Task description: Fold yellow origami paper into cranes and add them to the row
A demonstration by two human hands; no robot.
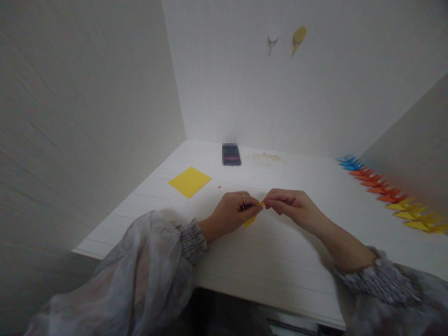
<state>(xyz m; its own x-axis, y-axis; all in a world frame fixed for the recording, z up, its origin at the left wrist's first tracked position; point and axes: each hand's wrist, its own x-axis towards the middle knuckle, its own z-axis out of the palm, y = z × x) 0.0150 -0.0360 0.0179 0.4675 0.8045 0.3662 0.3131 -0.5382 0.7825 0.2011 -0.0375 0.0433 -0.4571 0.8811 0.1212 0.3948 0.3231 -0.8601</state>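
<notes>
Both hands meet over the middle of the white table around a small piece of folded yellow paper. My left hand, with a ring on one finger, is closed and pinches the paper between thumb and fingers. The paper's lower part hangs out below that thumb. From the other side my right hand is closed too, its thumb and fingertips pinching the thin upper end of the paper. Fingers cover much of the fold, so its full shape is hidden.
A yellow square paper sheet lies to the left, near a tiny red scrap. At the back is a dark, blurred rectangular object. Folded paper cranes in blue, orange and yellow line the right side. Walls enclose the white table.
</notes>
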